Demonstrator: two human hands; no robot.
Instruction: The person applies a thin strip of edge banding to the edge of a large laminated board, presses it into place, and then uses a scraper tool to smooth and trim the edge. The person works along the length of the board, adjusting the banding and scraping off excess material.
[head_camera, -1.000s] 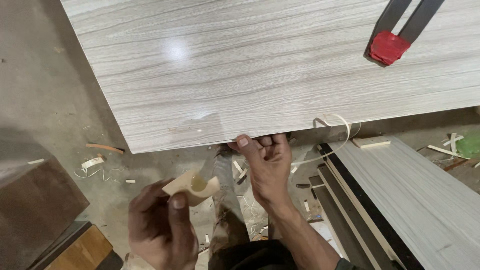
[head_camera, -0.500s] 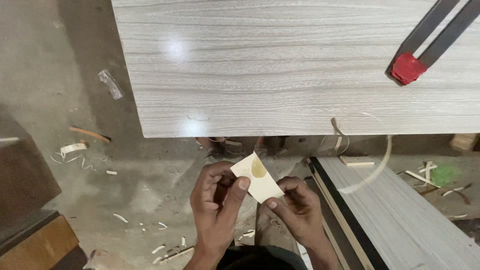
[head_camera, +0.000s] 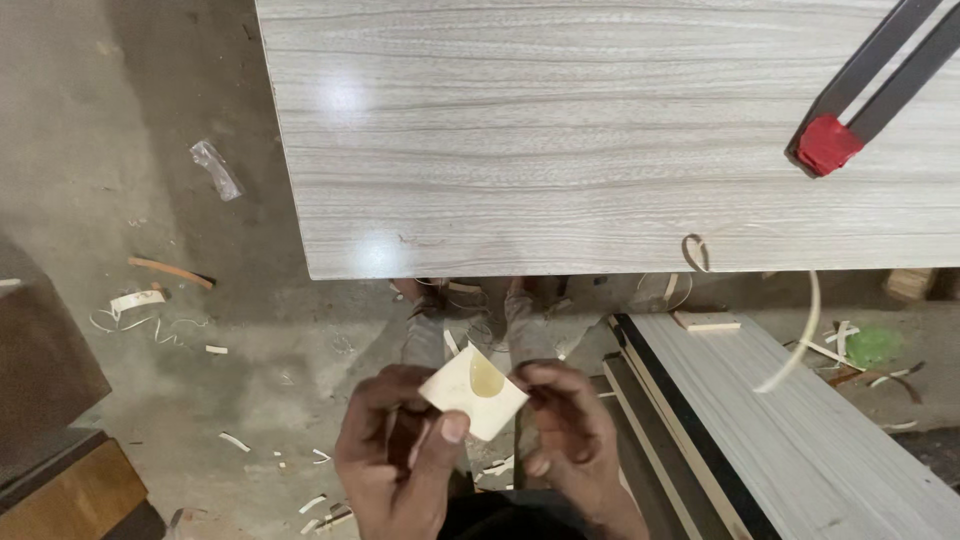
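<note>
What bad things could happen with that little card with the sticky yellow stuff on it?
The yellow blob sits near the edge of the small card, so it might run onto the left hand or right hand pinching it, or drip onto the floor. The loose curling strip hanging off the grey board could snag. Scraps on the floor might be slippery underfoot.

A grey wood-grain laminate surface (head_camera: 600, 130) fills the top of the view, bearing a red-tipped black clamp (head_camera: 830, 143) near its right side. Below it, the concrete floor (head_camera: 120, 130) carries pale edge-band trimmings (head_camera: 135, 300), a crumpled clear plastic wrapper (head_camera: 215, 168), a green lid (head_camera: 875, 345) and stacked laminate boards (head_camera: 800, 430).
</note>
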